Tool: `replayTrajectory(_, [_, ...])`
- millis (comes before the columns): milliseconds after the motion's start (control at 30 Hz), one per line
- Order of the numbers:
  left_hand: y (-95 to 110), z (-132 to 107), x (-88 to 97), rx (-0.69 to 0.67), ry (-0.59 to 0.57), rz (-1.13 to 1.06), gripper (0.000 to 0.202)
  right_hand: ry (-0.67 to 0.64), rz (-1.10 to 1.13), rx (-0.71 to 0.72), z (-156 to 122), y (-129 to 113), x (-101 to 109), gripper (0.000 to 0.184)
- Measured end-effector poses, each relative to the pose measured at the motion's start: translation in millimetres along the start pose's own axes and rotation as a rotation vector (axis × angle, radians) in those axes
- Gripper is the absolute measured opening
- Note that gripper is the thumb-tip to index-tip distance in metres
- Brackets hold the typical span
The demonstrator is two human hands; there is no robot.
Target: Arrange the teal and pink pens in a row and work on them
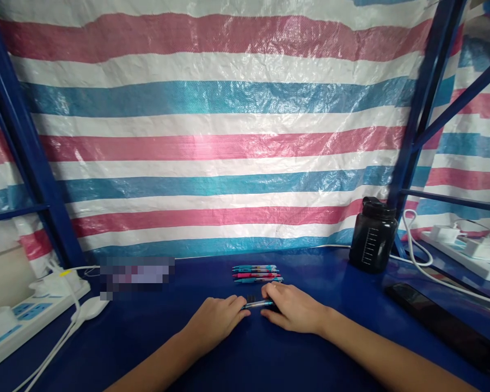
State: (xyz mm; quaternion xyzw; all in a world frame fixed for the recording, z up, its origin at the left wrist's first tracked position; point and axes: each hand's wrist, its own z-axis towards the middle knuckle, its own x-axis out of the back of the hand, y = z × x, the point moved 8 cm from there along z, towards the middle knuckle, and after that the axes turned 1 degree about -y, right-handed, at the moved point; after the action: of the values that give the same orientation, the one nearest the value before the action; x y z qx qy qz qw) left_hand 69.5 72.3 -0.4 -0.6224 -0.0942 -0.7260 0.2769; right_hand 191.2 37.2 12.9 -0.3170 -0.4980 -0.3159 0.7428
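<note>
A person's left hand [216, 319] and right hand [294, 309] pinch a slim silver-and-blue pen [258, 304] end to end with pressed-together fingers, a row of slender pink-and-teal pens [256, 274] just beyond them on the glossy blue worktop [196, 348].

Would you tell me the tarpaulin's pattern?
The tarpaulin has pink, white and blue horizontal stripes, best seen in the head view.

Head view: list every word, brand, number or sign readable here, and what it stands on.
No text is legible enough to quote.
Black bottle: scale marks on its side, figures too small to read.
Row of pens: barrel print too small to read.
Lone pen: barrel print too small to read.
Pixelated patch: blurred, unreadable.
</note>
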Motion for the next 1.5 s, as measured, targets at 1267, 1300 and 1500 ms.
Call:
replayTrajectory(1267, [6.2, -1.2, 13.1, -0.069, 0.084, -0.053, 0.02, -0.061, -0.313, 0.076, 4.7, -18.7, -1.1, 0.021])
replayTrajectory(1300, [3.9, -0.7, 13.1, -0.038, 0.074, -0.047, 0.019, -0.057, -0.306, 0.063, 4.6, -16.9, -1.6, 0.018])
replayTrajectory(1500, [-0.8, -1.0, 11.5, 0.05, -0.009, -0.047, 0.016, -0.066, -0.288, -0.072, 2.5, 1.0, -4.4, 0.014])
